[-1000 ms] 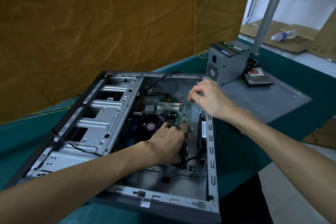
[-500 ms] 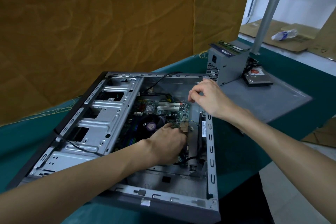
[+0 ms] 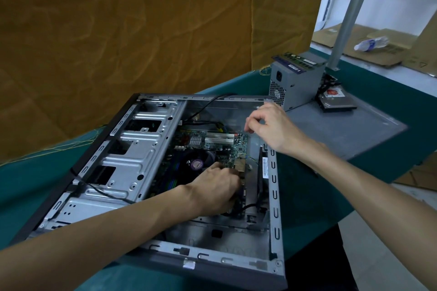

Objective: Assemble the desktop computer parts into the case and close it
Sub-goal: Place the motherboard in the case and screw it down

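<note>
Nothing is shifting | both hands are seating motherboard in case | left hand is gripping its edge; right hand (grip state unclear) | next: align board, press flat.

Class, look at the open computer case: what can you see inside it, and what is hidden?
Inside the case: motherboard, CPU fan, black cables. The left hand covers the board's near edge.
</note>
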`<state>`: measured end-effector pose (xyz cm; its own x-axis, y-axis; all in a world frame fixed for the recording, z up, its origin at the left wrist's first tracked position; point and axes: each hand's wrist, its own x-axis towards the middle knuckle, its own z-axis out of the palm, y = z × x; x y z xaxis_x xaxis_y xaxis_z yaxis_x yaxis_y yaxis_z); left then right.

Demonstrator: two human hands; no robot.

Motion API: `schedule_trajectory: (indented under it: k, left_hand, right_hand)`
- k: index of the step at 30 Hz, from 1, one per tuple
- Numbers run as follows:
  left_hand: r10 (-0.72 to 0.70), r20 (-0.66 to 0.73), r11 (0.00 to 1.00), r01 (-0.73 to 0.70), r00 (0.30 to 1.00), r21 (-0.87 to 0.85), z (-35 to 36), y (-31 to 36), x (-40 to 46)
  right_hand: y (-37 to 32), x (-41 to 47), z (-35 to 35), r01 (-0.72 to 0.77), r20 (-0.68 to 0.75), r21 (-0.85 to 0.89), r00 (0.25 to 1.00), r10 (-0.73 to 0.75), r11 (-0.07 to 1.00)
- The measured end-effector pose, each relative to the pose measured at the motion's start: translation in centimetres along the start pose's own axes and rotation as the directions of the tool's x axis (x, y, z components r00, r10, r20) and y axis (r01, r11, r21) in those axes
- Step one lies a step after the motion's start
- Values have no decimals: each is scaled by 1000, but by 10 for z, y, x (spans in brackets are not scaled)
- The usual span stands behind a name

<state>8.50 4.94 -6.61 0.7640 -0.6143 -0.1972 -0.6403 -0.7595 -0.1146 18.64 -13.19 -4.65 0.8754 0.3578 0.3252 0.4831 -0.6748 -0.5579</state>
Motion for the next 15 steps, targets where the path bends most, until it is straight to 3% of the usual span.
schedule_trajectory:
  k: [10, 15]
  left_hand:
    - [-77, 72, 997, 77, 994, -5, -3, 4, 6]
    - [-121, 79, 986, 129, 989, -104, -3, 5, 5]
  right_hand:
    - [-2, 0, -1, -9, 5, 8, 1000, 9, 1000]
    - [-2, -1, -1, -17, 7, 4, 1000, 17, 1000]
